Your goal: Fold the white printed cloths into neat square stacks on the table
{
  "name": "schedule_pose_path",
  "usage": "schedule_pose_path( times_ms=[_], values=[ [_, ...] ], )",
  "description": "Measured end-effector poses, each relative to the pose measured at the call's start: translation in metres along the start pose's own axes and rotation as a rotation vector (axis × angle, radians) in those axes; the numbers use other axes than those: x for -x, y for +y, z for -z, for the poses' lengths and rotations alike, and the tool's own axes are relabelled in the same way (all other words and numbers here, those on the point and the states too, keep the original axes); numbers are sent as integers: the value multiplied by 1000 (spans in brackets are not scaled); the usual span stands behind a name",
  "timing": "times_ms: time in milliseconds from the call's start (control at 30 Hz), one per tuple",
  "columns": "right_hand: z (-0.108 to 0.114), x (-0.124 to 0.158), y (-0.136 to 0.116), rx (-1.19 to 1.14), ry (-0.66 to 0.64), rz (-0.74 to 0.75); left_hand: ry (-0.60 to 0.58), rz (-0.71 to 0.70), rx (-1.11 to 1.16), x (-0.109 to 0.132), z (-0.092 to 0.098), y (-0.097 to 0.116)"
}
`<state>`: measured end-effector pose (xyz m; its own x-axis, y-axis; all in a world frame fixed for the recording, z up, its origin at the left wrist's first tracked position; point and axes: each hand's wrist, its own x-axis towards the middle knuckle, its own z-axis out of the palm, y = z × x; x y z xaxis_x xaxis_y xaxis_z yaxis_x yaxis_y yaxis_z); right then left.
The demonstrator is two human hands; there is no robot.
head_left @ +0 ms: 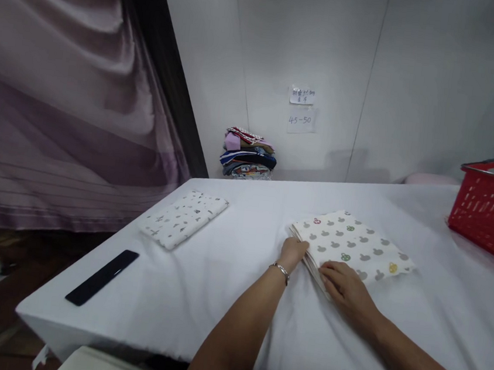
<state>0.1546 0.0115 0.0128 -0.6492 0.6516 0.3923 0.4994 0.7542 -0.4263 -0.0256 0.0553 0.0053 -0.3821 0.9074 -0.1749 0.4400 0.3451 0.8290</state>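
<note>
A folded white cloth [347, 238] printed with grey shapes and a few red, green and yellow ones lies on the white-covered table. Its layered near-left edge is between the fingers of my left hand [293, 253], which wears a bracelet [282, 271] at the wrist. Farther right along that same edge, my right hand [346, 287] grips the layers, its fingers bent on top and its thumb partly hidden. Off to the left lies a second folded cloth [188, 219], white with small dark prints, with neither hand touching it.
A black flat strip-like object [102, 277] lies near the table's left edge. At the right stands a red plastic basket [492, 205]. Behind the table is a stack of folded fabrics [249, 156] by the wall. A mauve curtain [61, 101] hangs at the left.
</note>
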Motion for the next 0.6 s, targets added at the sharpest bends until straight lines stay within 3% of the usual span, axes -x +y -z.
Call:
schedule_pose_path(
  times_ms=[333,600],
  values=[
    [-5,1,3,43,43,34,69,17,-67,-20,9,7],
    [-4,0,2,27,39,40,63,43,-27,-29,7,-2]
  ],
)
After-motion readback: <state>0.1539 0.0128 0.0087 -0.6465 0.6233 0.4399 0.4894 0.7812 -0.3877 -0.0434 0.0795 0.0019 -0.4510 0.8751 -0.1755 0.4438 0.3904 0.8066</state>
